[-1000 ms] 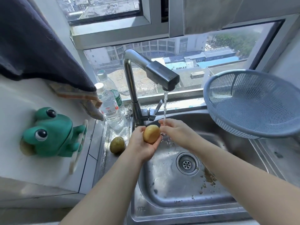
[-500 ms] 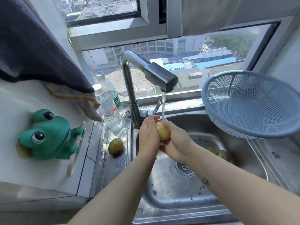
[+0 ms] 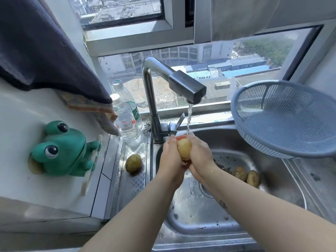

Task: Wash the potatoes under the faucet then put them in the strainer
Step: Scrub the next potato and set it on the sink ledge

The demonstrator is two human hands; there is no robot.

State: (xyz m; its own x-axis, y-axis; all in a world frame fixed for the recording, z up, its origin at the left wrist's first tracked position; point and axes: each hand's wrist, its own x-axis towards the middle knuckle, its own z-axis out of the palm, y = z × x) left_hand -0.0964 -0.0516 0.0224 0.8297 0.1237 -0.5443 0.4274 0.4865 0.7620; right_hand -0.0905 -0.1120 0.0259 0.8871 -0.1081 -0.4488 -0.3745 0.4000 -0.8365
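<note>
A yellow potato [image 3: 184,150] sits between my two hands under the stream from the steel faucet [image 3: 187,88]. My left hand [image 3: 170,160] cups its left side and my right hand [image 3: 200,157] wraps its right side. Water runs onto my fingers. Two brown potatoes [image 3: 247,176] lie in the steel sink [image 3: 209,224] at the right. Another potato [image 3: 133,162] rests on the drainboard left of the sink. The blue-grey strainer [image 3: 287,120] stands tilted at the right, with no potato visible in it.
Two plastic water bottles [image 3: 125,120] stand left of the faucet base. A green frog holder [image 3: 61,150] hangs on the left wall under a dark cloth [image 3: 45,51]. The sink drain [image 3: 205,188] lies below my wrists. The window sill runs behind the faucet.
The potato went from my left palm to between both hands under the stream, and both hands closed round it. The view shifted, bringing the two potatoes in the sink into sight.
</note>
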